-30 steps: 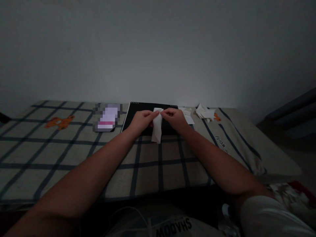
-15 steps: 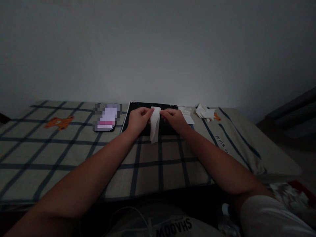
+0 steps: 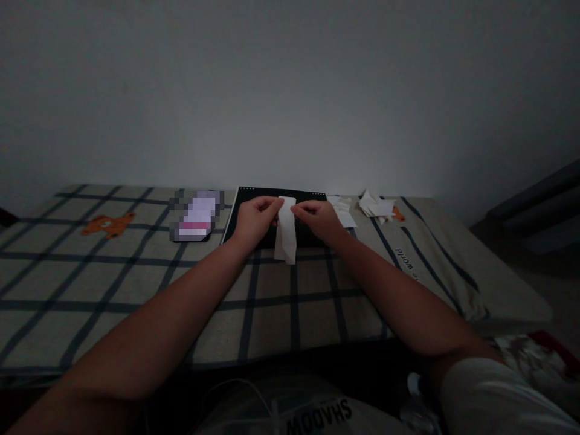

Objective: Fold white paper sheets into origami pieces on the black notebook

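Observation:
A narrow folded strip of white paper (image 3: 286, 232) hangs between my two hands above a black notebook (image 3: 247, 211). My left hand (image 3: 254, 219) pinches the strip's upper left edge. Its upper right edge is pinched by my right hand (image 3: 319, 219). The strip's lower end reaches past the notebook's near edge, over the checked sheet (image 3: 136, 290). The room is dim.
A phone with a lit screen (image 3: 197, 215) lies left of the notebook. Flat white paper (image 3: 345, 211) and several crumpled white scraps (image 3: 376, 205) lie to the right. The checked sheet carries orange bear prints (image 3: 109, 225). A plain wall stands behind.
The paper strip has shifted slightly between my fingers, its lower end swinging a little to the right. Both hands stay in nearly the same place.

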Demonstrator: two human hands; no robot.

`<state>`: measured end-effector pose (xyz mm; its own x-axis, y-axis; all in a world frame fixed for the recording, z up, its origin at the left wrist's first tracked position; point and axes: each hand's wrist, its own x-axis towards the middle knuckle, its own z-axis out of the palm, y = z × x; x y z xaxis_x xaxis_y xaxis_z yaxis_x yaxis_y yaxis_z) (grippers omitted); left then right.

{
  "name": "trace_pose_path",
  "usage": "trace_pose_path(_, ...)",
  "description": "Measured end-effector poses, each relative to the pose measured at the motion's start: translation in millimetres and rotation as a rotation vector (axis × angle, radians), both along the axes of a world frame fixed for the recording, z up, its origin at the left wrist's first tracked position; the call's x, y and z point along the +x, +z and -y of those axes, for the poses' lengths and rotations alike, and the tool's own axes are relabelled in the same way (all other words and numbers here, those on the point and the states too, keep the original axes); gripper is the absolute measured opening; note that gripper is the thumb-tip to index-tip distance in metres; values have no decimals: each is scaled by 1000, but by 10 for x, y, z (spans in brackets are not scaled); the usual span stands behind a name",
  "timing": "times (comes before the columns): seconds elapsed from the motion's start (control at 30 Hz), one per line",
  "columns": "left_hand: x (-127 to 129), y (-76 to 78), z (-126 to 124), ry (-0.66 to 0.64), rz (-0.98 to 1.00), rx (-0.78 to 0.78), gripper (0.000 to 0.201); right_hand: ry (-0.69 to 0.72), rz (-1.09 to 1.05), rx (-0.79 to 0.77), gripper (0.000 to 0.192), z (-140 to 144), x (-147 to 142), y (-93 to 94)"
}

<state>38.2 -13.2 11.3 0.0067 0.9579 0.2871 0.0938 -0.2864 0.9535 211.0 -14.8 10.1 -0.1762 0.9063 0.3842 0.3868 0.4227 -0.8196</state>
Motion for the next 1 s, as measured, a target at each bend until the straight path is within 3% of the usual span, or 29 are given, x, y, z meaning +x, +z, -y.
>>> trace_pose_path(0.47,-36,-91,-156,-114,226,-104,24,26,28,41,31,0,7,-17)
trace_pose_path(0.8,-61,-35,-142,-203,321,-185,24,15,36,64,28,-12,8,-20)
trace_pose_path(1.0,-42,-25,-143,-187,442,-197,16,41,32,96,28,21,-7,9)
